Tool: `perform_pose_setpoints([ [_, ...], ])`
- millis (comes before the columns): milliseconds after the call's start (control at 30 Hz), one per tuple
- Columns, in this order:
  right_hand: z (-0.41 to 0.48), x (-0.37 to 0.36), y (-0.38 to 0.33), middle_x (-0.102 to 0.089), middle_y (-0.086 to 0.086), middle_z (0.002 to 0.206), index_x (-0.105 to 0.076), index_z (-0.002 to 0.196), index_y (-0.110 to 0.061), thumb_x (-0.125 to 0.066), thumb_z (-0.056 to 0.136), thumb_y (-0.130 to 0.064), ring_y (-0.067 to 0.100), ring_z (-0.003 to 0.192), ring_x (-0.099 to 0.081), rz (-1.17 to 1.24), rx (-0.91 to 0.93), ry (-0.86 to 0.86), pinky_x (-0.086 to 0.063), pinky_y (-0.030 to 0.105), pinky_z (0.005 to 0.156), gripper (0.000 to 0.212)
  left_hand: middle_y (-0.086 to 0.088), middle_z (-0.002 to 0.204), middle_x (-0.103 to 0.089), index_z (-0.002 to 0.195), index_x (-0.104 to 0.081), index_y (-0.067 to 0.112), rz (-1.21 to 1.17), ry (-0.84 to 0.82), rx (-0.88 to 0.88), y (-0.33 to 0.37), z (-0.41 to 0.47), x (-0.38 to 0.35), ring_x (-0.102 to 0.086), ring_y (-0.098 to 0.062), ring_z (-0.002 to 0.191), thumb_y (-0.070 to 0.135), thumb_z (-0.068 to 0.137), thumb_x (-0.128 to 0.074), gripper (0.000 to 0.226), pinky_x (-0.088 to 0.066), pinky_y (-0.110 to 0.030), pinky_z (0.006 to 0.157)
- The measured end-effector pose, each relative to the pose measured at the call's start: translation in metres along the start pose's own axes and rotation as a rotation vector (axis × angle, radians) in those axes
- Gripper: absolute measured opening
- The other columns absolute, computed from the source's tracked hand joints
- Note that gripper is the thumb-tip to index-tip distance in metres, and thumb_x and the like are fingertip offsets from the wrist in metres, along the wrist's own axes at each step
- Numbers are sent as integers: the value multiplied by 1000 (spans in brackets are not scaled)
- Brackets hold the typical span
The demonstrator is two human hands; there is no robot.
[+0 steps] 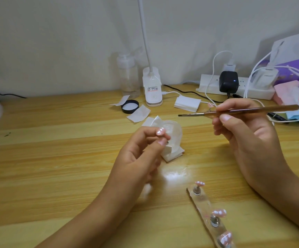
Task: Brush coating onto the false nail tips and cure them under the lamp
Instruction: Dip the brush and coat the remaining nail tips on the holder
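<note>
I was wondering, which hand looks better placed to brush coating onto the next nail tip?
The right hand: it already grips the thin brown brush. The left hand pinches a pink false nail tip.

Looks like a home desk corner: pale wood tabletop [55,158] against a plain wall, clip lamp [152,90], loaded power strip [234,86] with tangled white cables [211,77], folded cloths [292,93] piled at right.

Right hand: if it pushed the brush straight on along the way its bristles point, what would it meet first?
The brush in the right hand points left, slightly down. Its line passes over the square wipes near the black cap; it seems raised above them, so probably nothing, though depth is unclear.
</note>
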State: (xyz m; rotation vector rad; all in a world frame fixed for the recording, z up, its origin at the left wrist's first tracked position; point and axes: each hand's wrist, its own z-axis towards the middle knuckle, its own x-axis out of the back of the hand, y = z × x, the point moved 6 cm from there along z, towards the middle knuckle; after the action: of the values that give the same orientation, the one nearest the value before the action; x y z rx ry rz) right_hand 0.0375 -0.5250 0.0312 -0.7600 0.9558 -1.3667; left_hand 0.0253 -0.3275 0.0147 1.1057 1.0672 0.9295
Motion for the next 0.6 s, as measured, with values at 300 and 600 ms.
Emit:
perform_pose_setpoints([
  [300,1,2,1,-64,-4,87,-69,89,-28,-43,93,-20,12,87,-59,-9,-9,29,-52,31,80,28,13,104,-62,76,-63,47,-64,285,48,-6,8,24,-63,-8,60,29,100,-50,33,-46,-17,46],
  [600,2,7,9,-64,-8,89,-71,84,-30,-36,92,-35,9,84,-59,-32,-62,49,-51,32,79,36,23,99,-66,83,-60,45,17,212,35,-8,10,18,-74,-24,72,31,101,-42,29,-56,-24,55],
])
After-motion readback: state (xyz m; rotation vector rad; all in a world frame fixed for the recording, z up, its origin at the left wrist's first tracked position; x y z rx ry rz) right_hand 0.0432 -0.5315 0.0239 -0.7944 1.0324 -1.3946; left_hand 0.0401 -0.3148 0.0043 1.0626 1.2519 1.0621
